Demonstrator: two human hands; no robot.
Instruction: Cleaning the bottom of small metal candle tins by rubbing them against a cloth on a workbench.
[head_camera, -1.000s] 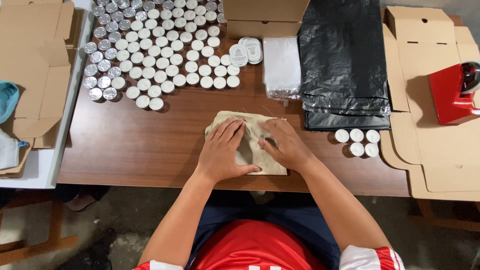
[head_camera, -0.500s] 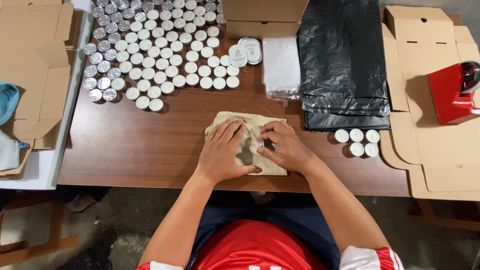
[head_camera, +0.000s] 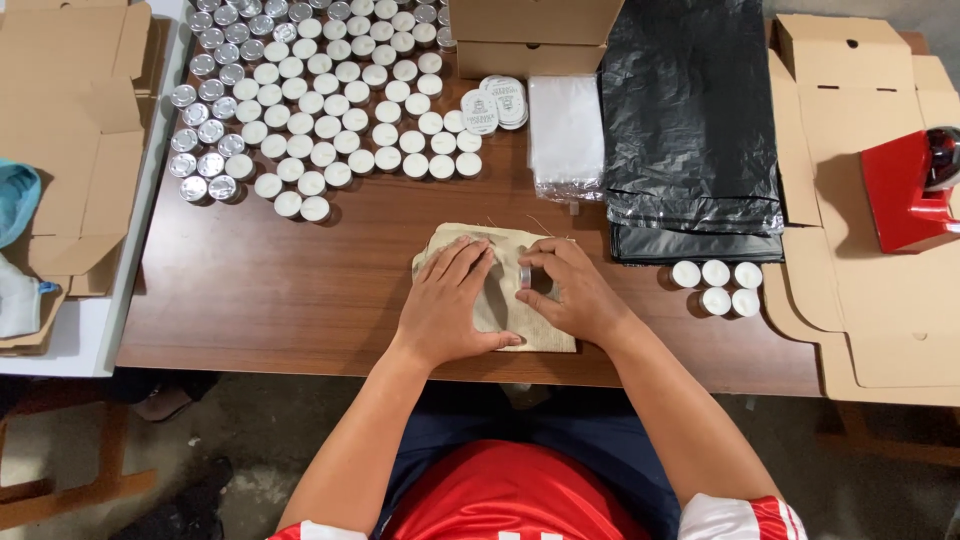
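Observation:
A beige burlap cloth (head_camera: 527, 327) lies flat on the brown wooden table (head_camera: 290, 290) near its front edge. My left hand (head_camera: 449, 303) presses palm-down on the cloth's left half, fingers spread. My right hand (head_camera: 570, 290) rests on the right half, and its fingers pinch a small round silver tin (head_camera: 526, 275) standing on edge on the cloth.
Many small tealight candles (head_camera: 320, 110) cover the back left of the table. Several more candles (head_camera: 715, 285) sit at the right. A stack of black plastic bags (head_camera: 690, 120), clear bags (head_camera: 565, 135), round labels (head_camera: 495, 100), cardboard boxes (head_camera: 530, 30), flat cartons (head_camera: 870, 200) and a red tape dispenser (head_camera: 910, 185) surround them.
My right hand's fingers have closed around a small silver tin on the cloth. My left hand has stayed pressed flat on it.

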